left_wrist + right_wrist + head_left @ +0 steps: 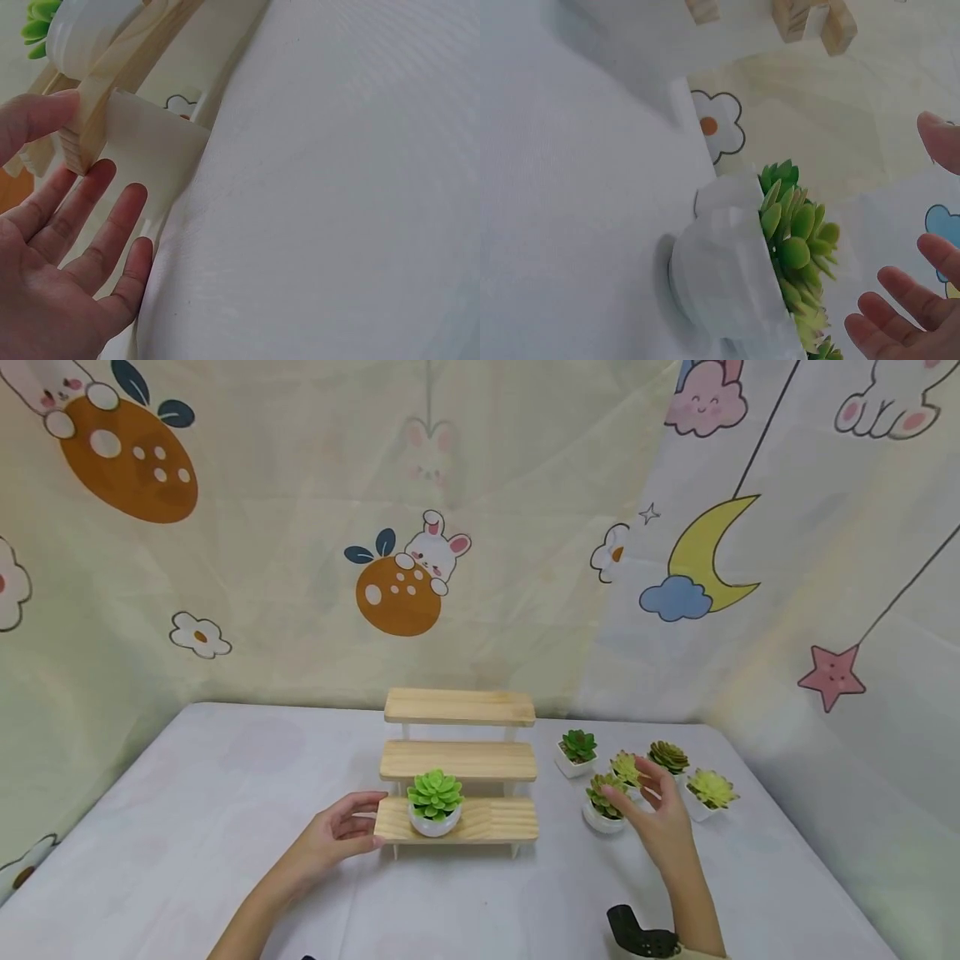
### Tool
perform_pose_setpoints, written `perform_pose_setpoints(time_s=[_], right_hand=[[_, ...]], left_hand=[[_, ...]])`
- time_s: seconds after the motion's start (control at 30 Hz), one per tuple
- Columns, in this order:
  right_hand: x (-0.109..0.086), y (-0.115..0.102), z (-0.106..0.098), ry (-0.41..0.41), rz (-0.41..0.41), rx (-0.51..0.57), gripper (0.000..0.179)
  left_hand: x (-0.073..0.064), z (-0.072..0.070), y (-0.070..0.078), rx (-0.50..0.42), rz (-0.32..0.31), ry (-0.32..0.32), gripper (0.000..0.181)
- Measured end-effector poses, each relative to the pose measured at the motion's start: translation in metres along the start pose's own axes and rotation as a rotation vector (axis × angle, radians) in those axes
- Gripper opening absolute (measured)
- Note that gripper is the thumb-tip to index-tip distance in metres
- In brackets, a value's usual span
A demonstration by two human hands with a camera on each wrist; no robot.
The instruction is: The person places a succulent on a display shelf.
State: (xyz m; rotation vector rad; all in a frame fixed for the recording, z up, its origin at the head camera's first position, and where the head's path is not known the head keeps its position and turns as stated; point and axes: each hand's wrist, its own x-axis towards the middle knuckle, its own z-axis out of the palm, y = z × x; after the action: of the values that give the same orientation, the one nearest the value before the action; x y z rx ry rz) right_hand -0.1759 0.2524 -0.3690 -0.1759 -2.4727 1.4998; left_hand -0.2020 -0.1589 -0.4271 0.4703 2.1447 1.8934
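A three-tier wooden display stand [459,760] has pale plank steps on white supports. On its lowest step sits a bright green potted succulent [435,804] in a round white pot. My left hand [341,831] holds the left end of that step, thumb on the wood and fingertips at its lower edge. To the right, my right hand [660,810] is over a group of potted succulents with fingers spread and nothing between them. Nearest to it is a green succulent [603,802] in a rounded white pot; in the right wrist view the fingers are apart from its leaves [799,244].
Around the right hand stand a dark green succulent [577,747], a yellow-green one [624,767], an olive one [667,757] and a pale lime one [708,792]. A white cloth [480,910] covers the table. A patterned curtain [300,568] hangs behind.
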Motion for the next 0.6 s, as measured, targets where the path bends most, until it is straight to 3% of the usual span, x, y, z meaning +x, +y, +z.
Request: perform_pose_setpoints(time_s=[0.2,0.43,0.6], right_hand=[[0.003,0.016,-0.006,-0.022,0.071,-0.018,0.080],[0.006,0.031,-0.006,-0.101,0.198,-0.055,0.084],[0.007,0.038,-0.005,-0.141,0.237,-0.088,0.084]], left_hand=[[0.001,0.001,-0.002,0.006,-0.014,0.001,0.063],[0.002,0.000,-0.002,0.004,-0.011,-0.003,0.062],[0.002,0.000,-0.003,0.008,-0.016,-0.007,0.063]])
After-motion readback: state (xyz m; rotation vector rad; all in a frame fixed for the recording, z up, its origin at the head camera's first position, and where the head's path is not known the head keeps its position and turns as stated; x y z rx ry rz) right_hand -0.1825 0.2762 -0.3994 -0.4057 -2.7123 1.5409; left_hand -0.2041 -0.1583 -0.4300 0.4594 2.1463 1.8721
